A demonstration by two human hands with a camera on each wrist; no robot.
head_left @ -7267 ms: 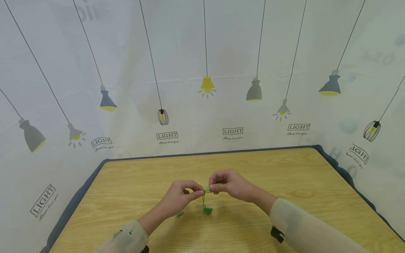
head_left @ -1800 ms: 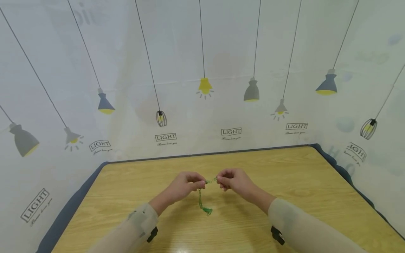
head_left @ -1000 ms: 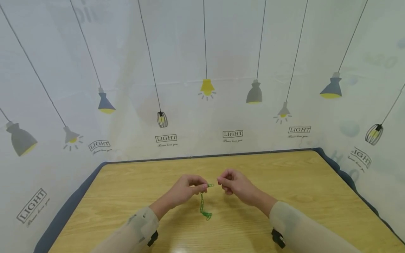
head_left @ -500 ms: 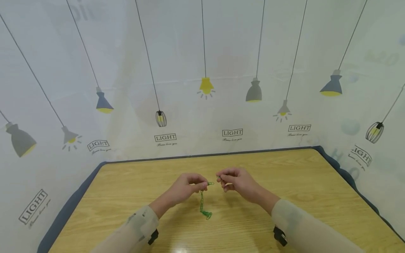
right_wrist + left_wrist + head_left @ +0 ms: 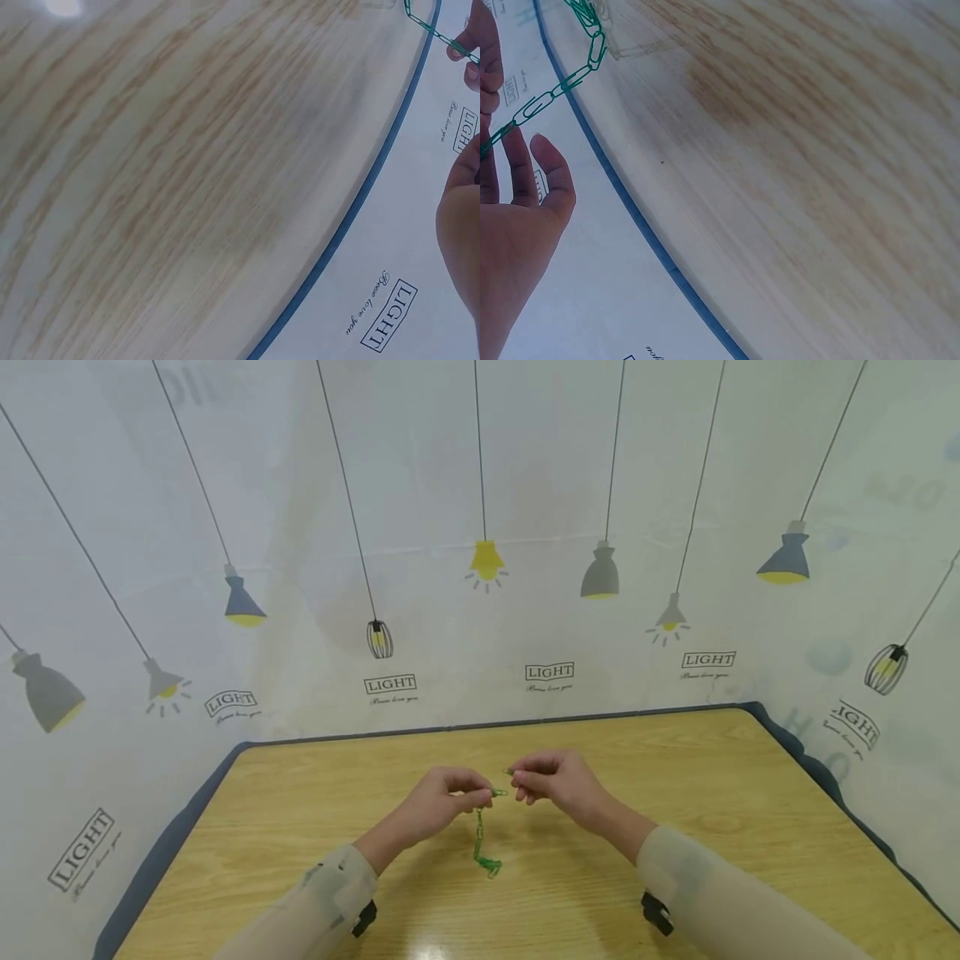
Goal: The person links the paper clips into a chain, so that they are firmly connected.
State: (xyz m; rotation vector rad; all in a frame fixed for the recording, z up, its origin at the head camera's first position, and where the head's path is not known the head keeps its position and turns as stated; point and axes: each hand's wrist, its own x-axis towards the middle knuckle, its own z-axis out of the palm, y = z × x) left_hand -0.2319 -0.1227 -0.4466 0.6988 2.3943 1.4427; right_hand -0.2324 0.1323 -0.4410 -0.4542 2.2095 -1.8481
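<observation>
A chain of green paper clips (image 5: pixel 479 835) hangs from my left hand (image 5: pixel 435 803), which pinches it near its upper end between thumb and forefinger. One clip sticks out to the right past the fingertips. The chain's lower end is bunched on the table. In the left wrist view the linked clips (image 5: pixel 536 107) run past the spread lower fingers of that hand. My right hand (image 5: pixel 561 783) pinches a single small paper clip (image 5: pixel 508 771) just right of and above the projecting clip, with a gap between the two. In the right wrist view my right hand (image 5: pixel 459 217) is mostly cut off.
The wooden table (image 5: pixel 300 810) spreads around both hands, with a dark blue edge (image 5: pixel 450 728) at its back. A pale cloth printed with hanging lamps (image 5: pixel 487 560) encloses the table at the back and sides.
The loose clip that lay by the left hand earlier has gone from the table. The right hand has drawn apart from the chain, turned its clip in the fingers, and come slightly nearer again.
</observation>
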